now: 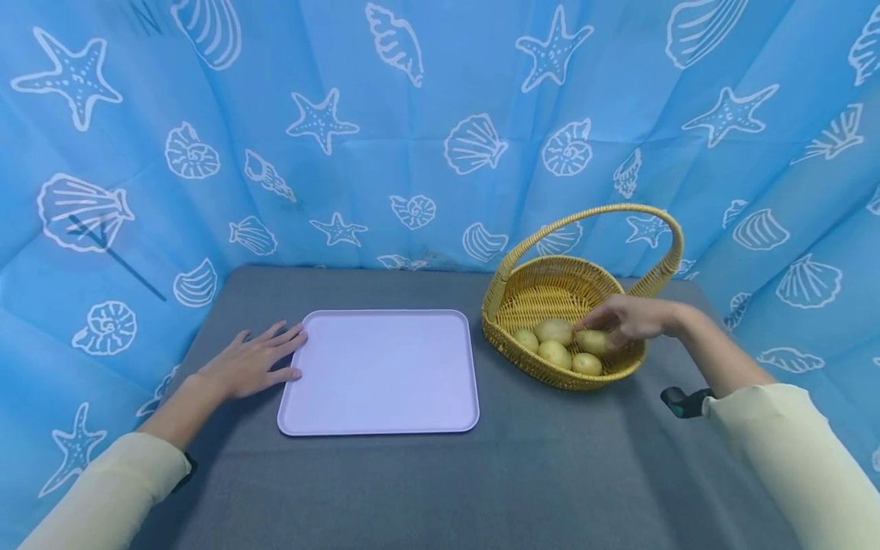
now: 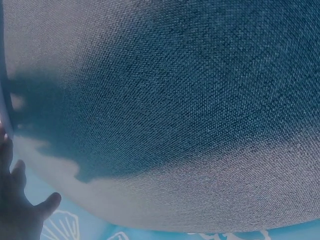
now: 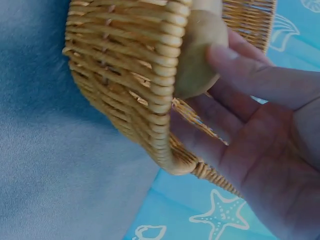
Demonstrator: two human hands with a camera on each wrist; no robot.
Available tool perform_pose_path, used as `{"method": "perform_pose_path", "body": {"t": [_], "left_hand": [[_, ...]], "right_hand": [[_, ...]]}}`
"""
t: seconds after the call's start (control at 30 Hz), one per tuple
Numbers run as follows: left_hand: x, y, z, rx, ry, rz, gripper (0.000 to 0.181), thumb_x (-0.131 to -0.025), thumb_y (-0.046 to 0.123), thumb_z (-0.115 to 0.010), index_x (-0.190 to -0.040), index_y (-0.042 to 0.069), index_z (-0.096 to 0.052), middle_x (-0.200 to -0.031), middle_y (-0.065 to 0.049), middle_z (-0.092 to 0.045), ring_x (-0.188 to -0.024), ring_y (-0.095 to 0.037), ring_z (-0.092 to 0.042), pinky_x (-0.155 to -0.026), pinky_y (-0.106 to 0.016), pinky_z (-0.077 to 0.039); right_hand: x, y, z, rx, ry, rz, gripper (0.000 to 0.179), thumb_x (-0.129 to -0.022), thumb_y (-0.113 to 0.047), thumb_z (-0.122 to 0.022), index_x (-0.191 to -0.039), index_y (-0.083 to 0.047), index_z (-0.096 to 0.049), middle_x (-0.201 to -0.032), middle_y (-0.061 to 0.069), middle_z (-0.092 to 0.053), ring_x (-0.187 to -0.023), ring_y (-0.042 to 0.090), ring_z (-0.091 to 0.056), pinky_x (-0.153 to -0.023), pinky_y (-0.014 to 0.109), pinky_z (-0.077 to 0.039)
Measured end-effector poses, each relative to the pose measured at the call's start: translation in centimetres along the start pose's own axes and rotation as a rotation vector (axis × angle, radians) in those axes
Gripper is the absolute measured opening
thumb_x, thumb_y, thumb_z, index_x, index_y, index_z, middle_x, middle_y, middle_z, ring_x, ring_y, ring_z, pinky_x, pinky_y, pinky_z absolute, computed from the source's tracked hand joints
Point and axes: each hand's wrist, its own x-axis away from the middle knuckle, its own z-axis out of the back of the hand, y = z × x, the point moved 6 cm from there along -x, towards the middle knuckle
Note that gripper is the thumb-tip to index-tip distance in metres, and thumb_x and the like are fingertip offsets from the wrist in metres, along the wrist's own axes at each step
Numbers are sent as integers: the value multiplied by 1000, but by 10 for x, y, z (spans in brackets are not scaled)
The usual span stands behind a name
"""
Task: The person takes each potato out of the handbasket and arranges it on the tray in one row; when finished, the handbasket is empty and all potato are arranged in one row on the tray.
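Observation:
A woven basket (image 1: 543,294) with a tall arched handle holds several potatoes (image 1: 554,353). My right hand (image 1: 635,317) reaches over its right rim, and its thumb and fingers hold one potato (image 1: 593,341) inside. In the right wrist view, the thumb presses the near side of that potato (image 3: 200,57) and the other fingers go behind it, partly hidden. On the left, my left hand (image 1: 250,363) has its fingers spread, with fingertips on the left rim of a pale lilac tray (image 1: 385,374). Part of the left hand (image 2: 20,205) shows at the left wrist view's edge.
Grey cloth covers the table (image 1: 440,489). The tray lies flat left of the basket, a narrow gap between them. A blue curtain (image 1: 426,176) with white shells and starfish hangs behind the table and along both sides. The basket handle arches above the right hand's side.

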Motion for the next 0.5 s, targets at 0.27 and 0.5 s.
{"method": "perform_pose_path", "body": {"t": [0.27,0.5], "left_hand": [[1,0,-1,-3,9,-10,79,-97,59,-51,-155,9,-34,-161,-16,-28,-147,-46,-17,-108,-77,-12],[1,-1,-1,-1,2,-6,79,-97,59,-51,-155,9,-33,-161,-17,-28,-147,-47,-17,-108,-77,-12]], "right_hand": [[9,-13,2,-144,64,-26,59,-91,-13,-69,-144,0,-49,-143,16,-54,-134,38,-47,-108,36,-41],[4,-45,-4,-155,99,82,54,-94,-12,-67,-146,-6,-50,-147,12,-52,-138,30,-45,-111,34,-39]]}}
